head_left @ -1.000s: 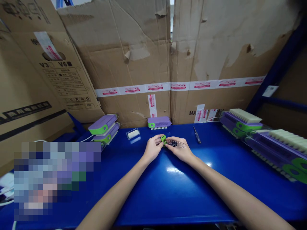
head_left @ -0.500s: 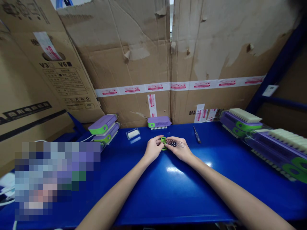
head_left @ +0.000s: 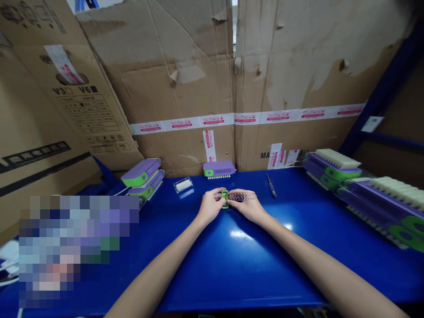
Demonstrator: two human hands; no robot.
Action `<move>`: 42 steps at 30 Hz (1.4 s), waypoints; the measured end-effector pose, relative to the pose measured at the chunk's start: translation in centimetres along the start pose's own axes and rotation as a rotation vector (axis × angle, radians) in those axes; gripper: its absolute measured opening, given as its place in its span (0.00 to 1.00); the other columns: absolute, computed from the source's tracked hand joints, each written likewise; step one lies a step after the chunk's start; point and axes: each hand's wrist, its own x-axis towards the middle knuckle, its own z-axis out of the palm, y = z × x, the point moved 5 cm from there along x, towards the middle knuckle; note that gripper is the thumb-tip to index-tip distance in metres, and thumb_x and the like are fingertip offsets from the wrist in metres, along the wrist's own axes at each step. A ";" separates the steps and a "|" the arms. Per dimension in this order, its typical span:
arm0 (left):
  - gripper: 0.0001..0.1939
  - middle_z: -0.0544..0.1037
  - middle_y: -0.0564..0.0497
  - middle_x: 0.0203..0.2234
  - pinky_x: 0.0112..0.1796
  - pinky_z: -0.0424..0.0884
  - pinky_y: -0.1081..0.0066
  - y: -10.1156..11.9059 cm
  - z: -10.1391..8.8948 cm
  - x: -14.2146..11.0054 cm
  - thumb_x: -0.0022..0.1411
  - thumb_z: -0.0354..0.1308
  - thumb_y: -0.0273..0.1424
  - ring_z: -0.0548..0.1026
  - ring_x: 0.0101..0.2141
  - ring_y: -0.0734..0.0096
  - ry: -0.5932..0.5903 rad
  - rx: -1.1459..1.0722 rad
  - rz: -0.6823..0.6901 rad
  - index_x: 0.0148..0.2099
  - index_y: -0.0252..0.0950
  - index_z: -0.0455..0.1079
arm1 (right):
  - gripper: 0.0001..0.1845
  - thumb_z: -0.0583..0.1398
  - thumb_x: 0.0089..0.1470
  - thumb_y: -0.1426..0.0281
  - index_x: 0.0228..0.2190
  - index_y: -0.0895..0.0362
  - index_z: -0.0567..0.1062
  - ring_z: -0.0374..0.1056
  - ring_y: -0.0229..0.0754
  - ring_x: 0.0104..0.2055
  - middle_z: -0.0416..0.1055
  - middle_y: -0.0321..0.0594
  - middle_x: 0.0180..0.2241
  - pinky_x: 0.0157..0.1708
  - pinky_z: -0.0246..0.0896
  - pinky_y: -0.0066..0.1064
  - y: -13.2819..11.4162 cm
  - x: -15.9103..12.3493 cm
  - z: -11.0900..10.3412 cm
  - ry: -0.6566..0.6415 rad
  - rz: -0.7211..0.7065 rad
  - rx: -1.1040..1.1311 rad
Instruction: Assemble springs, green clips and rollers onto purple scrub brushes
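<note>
Over the middle of the blue table, my left hand is closed on a small green plastic piece with slots in it. My right hand pinches the near end of a thin metal coil spring, whose loose coils stretch rightward along the back of the fingers. The spring's pinched end meets the green piece, and fingertips hide the exact contact. Behind my hands sits a purple-and-green brush-like unit with cream bristles underneath.
A small clear case with a cream block lies back left, a screwdriver back right. Purple-and-green units are stacked at left and right. Cardboard walls the back. A blurred patch covers the left front of the table.
The green piece has turned between my fingers from a slant to nearly upright, its slotted side now facing me. The spring and both hands have barely moved.
</note>
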 end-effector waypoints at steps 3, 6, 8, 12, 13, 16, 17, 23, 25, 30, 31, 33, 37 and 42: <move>0.17 0.80 0.47 0.28 0.34 0.74 0.71 0.0 0.0 0.0 0.52 0.56 0.21 0.78 0.33 0.65 0.002 -0.010 0.002 0.46 0.27 0.70 | 0.11 0.64 0.43 0.67 0.31 0.59 0.76 0.74 0.43 0.32 0.78 0.42 0.30 0.34 0.70 0.32 0.1 0.1 0.0 -0.028 0.027 0.029; 0.17 0.80 0.46 0.29 0.35 0.74 0.69 -0.1 0.0 0.1 0.53 0.57 0.23 0.78 0.33 0.64 -0.004 -0.004 -0.008 0.47 0.27 0.70 | 0.11 0.64 0.42 0.67 0.31 0.58 0.76 0.74 0.42 0.31 0.77 0.41 0.29 0.33 0.69 0.31 0.4 0.2 0.0 -0.032 0.041 0.065; 0.18 0.80 0.45 0.29 0.36 0.74 0.69 0.0 0.0 0.1 0.53 0.57 0.23 0.78 0.33 0.64 -0.008 0.002 -0.013 0.47 0.27 0.70 | 0.12 0.64 0.41 0.67 0.31 0.59 0.76 0.73 0.42 0.31 0.77 0.41 0.28 0.32 0.69 0.32 0.7 0.3 0.0 -0.040 0.049 0.088; 0.18 0.80 0.46 0.27 0.34 0.74 0.70 0.2 -0.1 0.0 0.50 0.56 0.20 0.78 0.32 0.65 -0.003 0.044 -0.018 0.46 0.26 0.70 | 0.13 0.64 0.41 0.66 0.31 0.60 0.76 0.73 0.42 0.30 0.77 0.41 0.27 0.31 0.68 0.32 0.9 0.3 0.2 -0.065 0.059 0.097; 0.18 0.80 0.47 0.27 0.33 0.74 0.71 0.3 -0.1 0.0 0.49 0.56 0.19 0.78 0.32 0.65 0.001 0.059 -0.017 0.46 0.25 0.70 | 0.13 0.64 0.41 0.66 0.31 0.60 0.76 0.73 0.42 0.30 0.77 0.41 0.27 0.31 0.68 0.32 0.9 0.3 0.3 -0.069 0.059 0.092; 0.19 0.80 0.46 0.28 0.32 0.73 0.73 0.2 -0.1 0.0 0.48 0.55 0.18 0.78 0.32 0.66 0.018 0.060 -0.024 0.45 0.25 0.70 | 0.13 0.64 0.41 0.66 0.31 0.60 0.76 0.73 0.42 0.30 0.77 0.41 0.27 0.31 0.68 0.32 0.7 0.3 0.4 -0.077 0.057 0.079; 0.19 0.80 0.45 0.29 0.32 0.73 0.73 0.1 -0.1 0.0 0.48 0.56 0.18 0.78 0.32 0.66 0.022 0.043 -0.028 0.45 0.25 0.70 | 0.13 0.64 0.42 0.66 0.31 0.60 0.76 0.73 0.42 0.30 0.77 0.41 0.27 0.31 0.68 0.32 0.6 0.2 0.4 -0.077 0.059 0.075; 0.20 0.80 0.46 0.27 0.33 0.73 0.71 0.0 0.0 0.0 0.50 0.56 0.21 0.78 0.31 0.66 -0.005 0.048 -0.011 0.48 0.26 0.70 | 0.11 0.64 0.44 0.70 0.34 0.56 0.77 0.72 0.42 0.34 0.77 0.41 0.32 0.37 0.67 0.33 -0.3 -0.1 0.0 -0.018 -0.119 -0.099; 0.20 0.80 0.48 0.26 0.34 0.73 0.71 0.1 0.0 -0.1 0.51 0.56 0.21 0.78 0.30 0.67 -0.021 0.065 0.009 0.49 0.27 0.69 | 0.11 0.64 0.45 0.71 0.35 0.55 0.78 0.72 0.41 0.33 0.76 0.40 0.32 0.36 0.66 0.33 -0.5 -0.2 -0.1 -0.025 -0.183 -0.182; 0.18 0.79 0.48 0.26 0.37 0.73 0.70 0.0 0.2 0.1 0.53 0.55 0.21 0.78 0.34 0.67 -0.076 0.014 0.034 0.48 0.29 0.70 | 0.10 0.63 0.47 0.71 0.36 0.53 0.77 0.71 0.41 0.32 0.75 0.40 0.32 0.35 0.65 0.32 -0.2 -0.2 -0.1 -0.031 -0.215 -0.280; 0.18 0.79 0.47 0.28 0.38 0.73 0.70 -0.1 0.3 0.1 0.54 0.54 0.20 0.78 0.35 0.67 -0.085 0.000 0.034 0.48 0.29 0.70 | 0.10 0.62 0.48 0.71 0.36 0.54 0.77 0.71 0.41 0.32 0.74 0.40 0.31 0.34 0.65 0.32 -0.2 -0.2 -0.1 -0.026 -0.224 -0.285; 0.19 0.80 0.45 0.32 0.41 0.72 0.68 -0.2 0.4 0.2 0.54 0.54 0.20 0.77 0.37 0.67 -0.102 -0.026 0.030 0.49 0.29 0.69 | 0.10 0.62 0.48 0.71 0.36 0.54 0.77 0.70 0.41 0.32 0.74 0.40 0.31 0.34 0.65 0.32 -0.1 -0.2 -0.2 -0.012 -0.244 -0.295; 0.22 0.79 0.43 0.37 0.45 0.70 0.66 -0.3 0.6 0.3 0.54 0.54 0.19 0.76 0.40 0.68 -0.154 -0.046 0.024 0.53 0.28 0.65 | 0.10 0.62 0.48 0.70 0.36 0.55 0.77 0.71 0.42 0.33 0.75 0.41 0.32 0.35 0.65 0.33 -0.1 -0.1 -0.3 0.022 -0.240 -0.301; 0.23 0.78 0.44 0.38 0.46 0.70 0.66 -0.6 0.6 0.3 0.53 0.55 0.20 0.76 0.42 0.66 -0.185 -0.060 0.026 0.53 0.30 0.65 | 0.08 0.63 0.45 0.70 0.32 0.55 0.78 0.73 0.44 0.33 0.78 0.42 0.33 0.36 0.67 0.33 -0.3 -0.1 -0.3 0.058 -0.137 -0.230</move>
